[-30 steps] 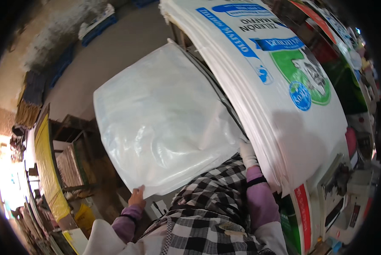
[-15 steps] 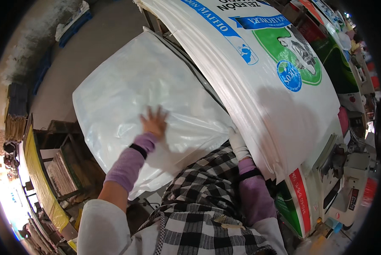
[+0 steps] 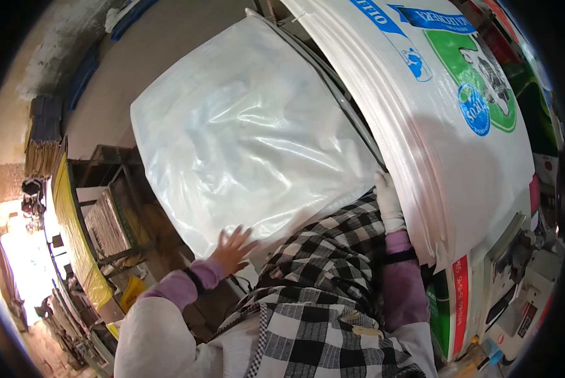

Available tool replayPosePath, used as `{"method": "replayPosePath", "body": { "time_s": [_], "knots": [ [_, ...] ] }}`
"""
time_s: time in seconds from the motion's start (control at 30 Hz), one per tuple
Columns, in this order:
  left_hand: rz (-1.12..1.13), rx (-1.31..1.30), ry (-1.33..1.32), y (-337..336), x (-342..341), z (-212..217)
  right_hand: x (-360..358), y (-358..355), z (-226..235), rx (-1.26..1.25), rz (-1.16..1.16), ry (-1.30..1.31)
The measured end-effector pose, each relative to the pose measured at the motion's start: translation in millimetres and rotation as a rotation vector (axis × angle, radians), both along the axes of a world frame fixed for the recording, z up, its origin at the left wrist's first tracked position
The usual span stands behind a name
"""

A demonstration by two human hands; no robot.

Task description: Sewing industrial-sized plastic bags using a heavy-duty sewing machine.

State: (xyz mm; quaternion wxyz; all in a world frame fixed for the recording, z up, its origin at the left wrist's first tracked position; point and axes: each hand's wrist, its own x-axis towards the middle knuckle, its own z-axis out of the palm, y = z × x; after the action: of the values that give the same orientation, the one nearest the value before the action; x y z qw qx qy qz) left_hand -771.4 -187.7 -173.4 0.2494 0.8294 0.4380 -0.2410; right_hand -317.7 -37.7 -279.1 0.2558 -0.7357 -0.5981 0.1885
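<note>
A large glossy white plastic sheet lies spread in front of me, creased across its middle and near part. My left hand, bare below a lilac sleeve, is at the sheet's near edge with fingers spread and nothing in them. At the sheet's near right corner, my right hand in a white glove has its fingers closed on the edge; part of the fingers is hidden. Just right of that hand rises a thick stack of white printed sacks, with blue and green designs on the top one.
A dark rack with a yellow cover stands at the left. Behind it, folded stacks rest by the wall. A beige machine, apparently a sewing machine, is at the right. Green and red printed material hangs below the sacks.
My left hand has slid from the middle of the sheet back toward me to its near edge. My right hand stays at the corner. The whole view has shifted a little.
</note>
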Motion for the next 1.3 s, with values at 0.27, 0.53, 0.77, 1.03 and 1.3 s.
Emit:
{"method": "replayPosePath", "body": {
  "time_s": [0.27, 0.53, 0.77, 1.03, 1.3],
  "knots": [
    [0.511, 0.015, 0.029, -70.0, -47.7, 31.5, -17.1, -58.5, 86.4, -0.029, -0.020, 0.161],
    [0.468, 0.386, -0.072, -16.1, -18.1, -27.7, -29.1, -81.3, 124.4, -0.022, 0.026, 0.218],
    [1.578, 0.602, -0.055, -63.4, -144.8, -99.5, -16.7, -11.8, 51.8, 0.068, 0.064, 0.007],
    [1.968, 0.116, -0.302, -113.9, -105.2, -63.9, 20.7, 16.7, -38.3, 0.043, -0.094, -0.077],
    [1.487, 0.350, 0.200, -94.1, -105.5, 7.8, -23.4, 1.6, 31.4, 0.128, -0.038, -0.121]
  ]
}}
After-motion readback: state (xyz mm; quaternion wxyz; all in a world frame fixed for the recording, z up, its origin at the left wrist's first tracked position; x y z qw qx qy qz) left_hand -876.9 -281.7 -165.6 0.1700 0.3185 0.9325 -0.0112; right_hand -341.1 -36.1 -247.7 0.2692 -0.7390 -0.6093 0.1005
